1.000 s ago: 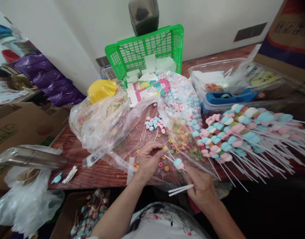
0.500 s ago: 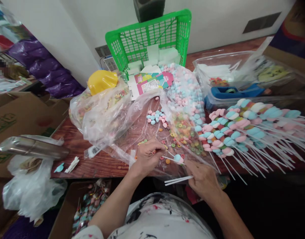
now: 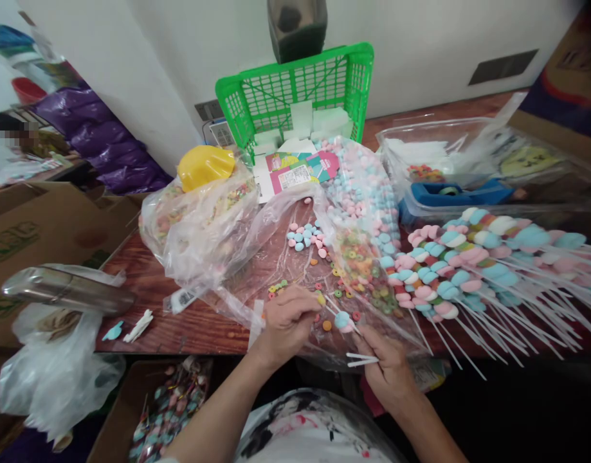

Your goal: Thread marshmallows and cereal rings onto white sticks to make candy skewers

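The left hand (image 3: 289, 321) pinches a small yellow ring (image 3: 321, 299) between its fingertips, while the right hand (image 3: 389, 363) has its fingers closed around white sticks (image 3: 363, 360), one bearing blue-and-pink puffs (image 3: 342, 320), all on the wearer's side of the green basket (image 3: 256, 76). The sticks look light, slim and fairly stiff, best held by their bare lengths; the puffs seem soft and easily dented, the ring brittle. Nearer the wearer than the basket and to its right lie loaded skewers (image 3: 459, 276).

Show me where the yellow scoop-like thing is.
In the head view, the yellow thing sits left of the green basket, atop a clear bag.
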Available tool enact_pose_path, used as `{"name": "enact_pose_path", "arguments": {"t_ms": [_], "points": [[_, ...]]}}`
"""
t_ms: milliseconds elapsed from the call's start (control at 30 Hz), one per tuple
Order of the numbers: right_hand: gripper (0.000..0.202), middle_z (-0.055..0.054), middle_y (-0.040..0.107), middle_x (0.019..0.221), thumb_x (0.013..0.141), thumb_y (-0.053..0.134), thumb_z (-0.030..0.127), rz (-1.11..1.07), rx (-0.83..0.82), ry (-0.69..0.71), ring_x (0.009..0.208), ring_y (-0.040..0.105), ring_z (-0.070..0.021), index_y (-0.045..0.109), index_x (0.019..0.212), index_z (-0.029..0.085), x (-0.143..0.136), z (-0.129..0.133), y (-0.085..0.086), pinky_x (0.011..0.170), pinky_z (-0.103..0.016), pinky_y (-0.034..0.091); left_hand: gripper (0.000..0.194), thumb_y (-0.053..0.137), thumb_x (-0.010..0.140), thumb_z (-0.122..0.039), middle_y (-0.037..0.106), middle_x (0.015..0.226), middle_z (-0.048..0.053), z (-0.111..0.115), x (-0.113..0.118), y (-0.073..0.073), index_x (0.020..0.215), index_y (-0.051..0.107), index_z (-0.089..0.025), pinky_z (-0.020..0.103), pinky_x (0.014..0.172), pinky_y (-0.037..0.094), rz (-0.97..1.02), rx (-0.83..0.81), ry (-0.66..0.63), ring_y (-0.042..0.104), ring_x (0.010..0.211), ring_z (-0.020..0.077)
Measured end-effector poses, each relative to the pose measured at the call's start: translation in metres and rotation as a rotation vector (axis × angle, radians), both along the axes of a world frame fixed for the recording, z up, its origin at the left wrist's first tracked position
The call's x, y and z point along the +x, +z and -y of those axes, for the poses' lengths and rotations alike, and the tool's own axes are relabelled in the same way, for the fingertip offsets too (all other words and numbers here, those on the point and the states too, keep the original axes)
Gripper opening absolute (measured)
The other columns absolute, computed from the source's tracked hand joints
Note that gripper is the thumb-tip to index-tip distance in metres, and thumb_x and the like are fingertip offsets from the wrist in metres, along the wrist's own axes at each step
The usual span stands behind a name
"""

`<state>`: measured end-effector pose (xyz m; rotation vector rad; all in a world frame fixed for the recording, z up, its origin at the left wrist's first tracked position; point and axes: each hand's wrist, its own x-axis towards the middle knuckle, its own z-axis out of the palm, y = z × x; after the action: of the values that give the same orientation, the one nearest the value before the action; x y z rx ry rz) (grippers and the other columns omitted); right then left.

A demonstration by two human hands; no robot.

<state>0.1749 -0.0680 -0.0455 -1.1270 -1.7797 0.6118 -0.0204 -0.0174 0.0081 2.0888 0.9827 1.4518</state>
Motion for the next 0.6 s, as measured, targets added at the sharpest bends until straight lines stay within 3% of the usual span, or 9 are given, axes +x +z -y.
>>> {"name": "enact_pose_path", "arguments": {"t_ms": [67,133,233,333,400,467,600], "points": [[0.021,0.003,0.055,0.060,0.092,0.046,0.019,-0.030,-0.032,-0.014,0.049,0.050,-0.0101,0.065,0.100,0.018,-0.001,0.001,-0.001,0.050,-0.021,0.039,0.020,0.064,0.077,-0.005,0.072,0.081,0.006,0.001,0.001,0.002,0.087,0.071,-0.021,0.030,0.074,0.053,-0.064,0.062,-0.047,0.066,0.078,0.0161],[0.020,0.004,0.053,0.058,0.092,0.047,0.020,-0.077,-0.056,-0.032,0.048,0.048,-0.0101,0.065,0.099,0.018,-0.002,0.003,-0.004,0.049,-0.021,0.038,0.023,0.065,0.076,-0.005,0.072,0.083,0.006,0.002,0.004,0.004,0.091,0.071,-0.021,0.030,0.074,0.053,0.000,0.027,-0.044,0.066,0.078,0.0154],[0.019,0.005,0.050,0.056,0.092,0.048,0.022,-0.118,-0.056,-0.043,0.046,0.047,-0.0099,0.065,0.101,0.018,-0.006,0.006,-0.010,0.047,-0.020,0.038,0.038,0.073,0.072,-0.013,0.070,0.089,0.005,0.000,0.011,0.005,0.107,0.067,-0.024,0.027,0.068,0.054,0.371,-0.266,-0.015,0.065,0.074,0.0138],[0.020,0.005,0.052,0.057,0.091,0.050,0.020,-0.111,0.015,-0.054,0.045,0.047,-0.0093,0.064,0.105,0.020,-0.008,0.007,-0.015,0.045,-0.020,0.038,0.043,0.077,0.069,-0.024,0.069,0.083,0.004,-0.001,0.019,0.005,0.110,0.066,-0.021,0.023,0.053,0.051,0.662,-0.663,-0.090,0.062,0.061,0.0113],[0.023,0.005,0.054,0.059,0.090,0.050,0.017,-0.099,0.072,-0.057,0.045,0.047,-0.0091,0.063,0.110,0.020,-0.009,0.006,-0.017,0.046,-0.020,0.039,0.040,0.080,0.065,-0.029,0.067,0.071,0.002,0.001,0.026,0.002,0.102,0.070,-0.017,0.020,0.049,0.048,0.693,-0.820,-0.148,0.059,0.053,0.0094],[0.024,0.004,0.054,0.060,0.090,0.049,0.016,-0.080,0.094,-0.065,0.045,0.048,-0.0095,0.062,0.110,0.020,-0.009,0.006,-0.016,0.046,-0.021,0.040,0.043,0.083,0.061,-0.029,0.067,0.069,0.001,0.006,0.033,-0.002,0.100,0.070,-0.017,0.021,0.055,0.049,0.698,-0.862,-0.182,0.060,0.056,0.0095],[0.016,0.005,0.050,0.053,0.090,0.049,0.018,-0.074,0.104,-0.114,0.042,0.045,-0.0088,0.065,0.095,0.019,-0.009,0.003,-0.010,0.043,-0.020,0.039,0.061,0.083,0.061,-0.029,0.070,0.076,0.003,-0.001,0.035,-0.005,0.118,0.063,-0.019,0.023,0.064,0.051,0.607,-0.878,-0.293,0.063,0.063,0.0115]]}}
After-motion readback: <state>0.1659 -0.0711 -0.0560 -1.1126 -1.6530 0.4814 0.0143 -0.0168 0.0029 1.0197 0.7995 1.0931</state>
